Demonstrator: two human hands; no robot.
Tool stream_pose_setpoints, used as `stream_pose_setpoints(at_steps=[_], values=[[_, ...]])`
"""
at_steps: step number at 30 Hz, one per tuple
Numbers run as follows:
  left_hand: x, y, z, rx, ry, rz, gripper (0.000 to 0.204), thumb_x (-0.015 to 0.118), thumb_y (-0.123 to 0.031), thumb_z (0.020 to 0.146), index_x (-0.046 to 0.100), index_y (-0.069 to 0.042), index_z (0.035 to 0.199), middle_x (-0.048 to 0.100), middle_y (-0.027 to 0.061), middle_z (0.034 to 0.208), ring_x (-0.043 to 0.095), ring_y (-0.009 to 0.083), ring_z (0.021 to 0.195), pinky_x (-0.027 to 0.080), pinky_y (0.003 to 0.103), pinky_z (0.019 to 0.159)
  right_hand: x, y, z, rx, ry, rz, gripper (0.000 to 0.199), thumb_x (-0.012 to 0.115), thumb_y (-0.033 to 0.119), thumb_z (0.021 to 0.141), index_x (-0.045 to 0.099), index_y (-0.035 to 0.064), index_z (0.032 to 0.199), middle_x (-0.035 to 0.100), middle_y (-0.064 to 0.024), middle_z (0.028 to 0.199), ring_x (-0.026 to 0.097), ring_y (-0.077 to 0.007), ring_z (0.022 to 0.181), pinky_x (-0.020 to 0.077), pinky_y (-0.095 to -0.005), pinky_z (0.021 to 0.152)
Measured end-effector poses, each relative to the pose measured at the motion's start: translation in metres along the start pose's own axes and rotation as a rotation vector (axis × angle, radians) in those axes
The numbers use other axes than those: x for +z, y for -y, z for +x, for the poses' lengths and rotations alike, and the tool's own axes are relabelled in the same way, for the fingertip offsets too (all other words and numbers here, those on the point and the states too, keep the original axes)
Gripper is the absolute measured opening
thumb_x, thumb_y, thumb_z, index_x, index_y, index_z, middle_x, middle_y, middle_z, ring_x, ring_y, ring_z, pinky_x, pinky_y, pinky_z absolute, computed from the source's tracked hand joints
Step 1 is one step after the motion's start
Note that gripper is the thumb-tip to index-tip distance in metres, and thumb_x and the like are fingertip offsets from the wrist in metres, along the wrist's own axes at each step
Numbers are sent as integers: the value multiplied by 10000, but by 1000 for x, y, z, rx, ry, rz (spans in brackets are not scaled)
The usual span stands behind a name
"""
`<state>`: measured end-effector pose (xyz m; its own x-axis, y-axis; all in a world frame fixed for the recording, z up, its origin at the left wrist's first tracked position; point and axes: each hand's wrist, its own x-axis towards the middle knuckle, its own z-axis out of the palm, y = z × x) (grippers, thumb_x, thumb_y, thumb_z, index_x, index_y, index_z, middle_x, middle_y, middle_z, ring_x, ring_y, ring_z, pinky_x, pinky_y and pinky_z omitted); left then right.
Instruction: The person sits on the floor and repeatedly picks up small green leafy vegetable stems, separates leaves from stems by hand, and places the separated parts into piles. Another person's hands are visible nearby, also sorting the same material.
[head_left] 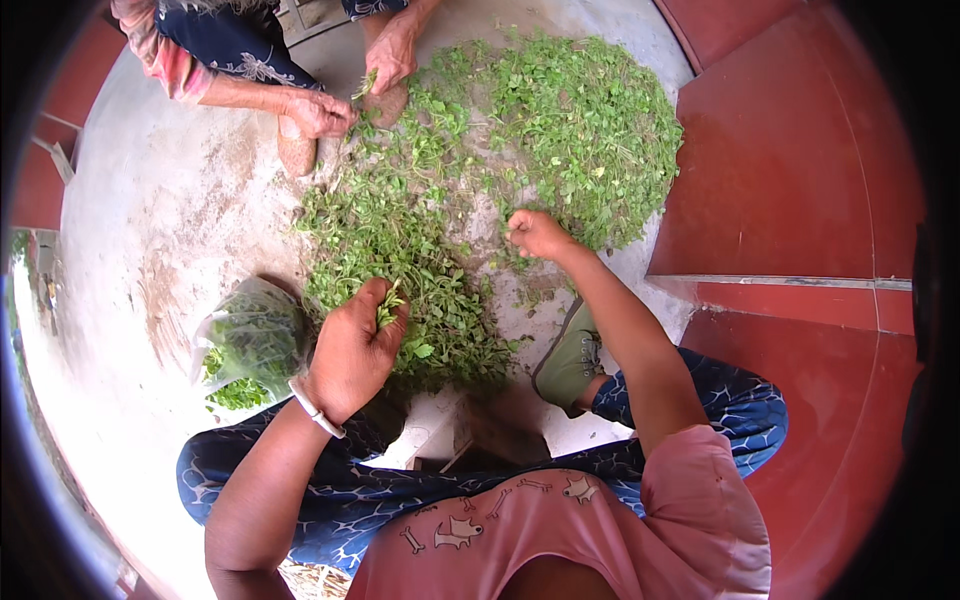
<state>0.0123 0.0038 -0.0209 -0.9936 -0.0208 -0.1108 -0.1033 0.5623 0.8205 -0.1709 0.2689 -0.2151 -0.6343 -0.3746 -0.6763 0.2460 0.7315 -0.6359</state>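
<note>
Sprigs [386, 312] are held in the left hand [352, 348], the heap [405, 245] at its 1 o'clock; likely light, soft, easily bruised, best pinched near the base; whether anything is held in the curled right hand [537, 235] cannot be told

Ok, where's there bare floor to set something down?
The widest bare patch is the pale floor left of the plastic bag and the co-worker's shoes. A narrow strip lies between the right forearm and red panel. Greens crowd the middle and upper right.

The pale floor [130, 220] bears leafy greens [590, 120] and a bag [262, 335].
</note>
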Motion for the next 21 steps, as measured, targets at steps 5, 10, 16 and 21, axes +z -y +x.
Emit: stream_pose_setpoints(at_steps=[5, 10, 16, 21], values=[[-4, -8, 2, -106, 76, 68, 198, 590, -85, 830, 525, 5, 993, 562, 249, 709, 572, 398, 633, 451, 404, 563, -14, 23, -59, -115, 141, 723, 135, 610, 163, 857, 550, 71, 935, 575, -4, 865, 551, -95, 664, 454, -271, 576], [-1, -8, 3, -65, 41, 23, 167, 568, -107, 888, 519, 12, 995, 510, 167, 705, 465, 208, 626, 431, 309, 615, -25, 4, -68, -144, -33, 303, 72, 577, 107, 877, 536, 65, 919, 567, 4, 838, 587, -102, 709, 452, -260, 607], [-1, -5, 2, -107, 73, 34, 182, 574, -112, 887, 526, 11, 1012, 505, 162, 705, 453, 183, 622, 429, 307, 611, -20, 8, -81, -158, 20, 570, 90, 588, 152, 875, 554, 97, 937, 561, 20, 851, 602, -107, 755, 472, -252, 642], [0, -1, -1, -31, 38, 76, 185, 587, -103, 867, 523, 6, 1002, 544, 214, 741, 508, 306, 623, 438, 348, 602, -21, -14, -78, -63, -21, 606, 133, 591, 135, 869, 540, 66, 971, 568, 3, 847, 600, -108, 710, 449, -240, 565]])
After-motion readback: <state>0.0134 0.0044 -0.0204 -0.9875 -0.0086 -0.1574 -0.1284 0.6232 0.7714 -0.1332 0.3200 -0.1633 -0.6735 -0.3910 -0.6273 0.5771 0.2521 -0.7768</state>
